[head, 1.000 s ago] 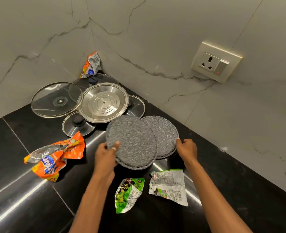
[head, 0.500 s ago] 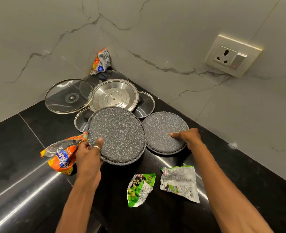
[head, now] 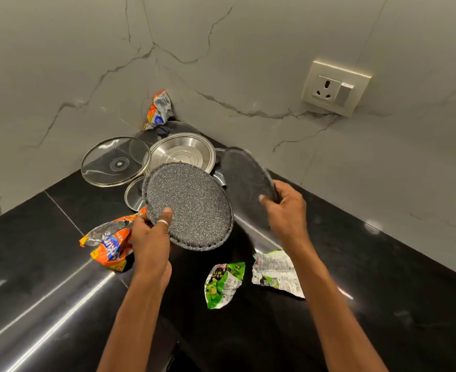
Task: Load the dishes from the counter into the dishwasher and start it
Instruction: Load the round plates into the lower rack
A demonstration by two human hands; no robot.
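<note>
My left hand [head: 151,237] grips a round grey speckled plate [head: 192,202] by its near edge, thumb on top, and holds it above the black counter [head: 47,264]. A second grey speckled plate [head: 245,178] is lifted and tilted on edge, and my right hand [head: 285,210] pinches its near rim. Behind them in the corner lie a steel lid [head: 181,154], a large glass lid [head: 114,162] and a smaller glass lid [head: 134,194], partly hidden by the left plate. No dishwasher is in view.
Crumpled wrappers lie about: an orange one [head: 108,245] beside my left hand, two green-and-white ones [head: 224,283] [head: 275,272] in front, another orange one [head: 158,108] in the corner. Marble walls enclose the corner, with a socket [head: 334,88] on the right.
Both plates have left the counter. My left hand raised its plate, and my right hand went from resting on the second plate to lifting and tilting it upright.
</note>
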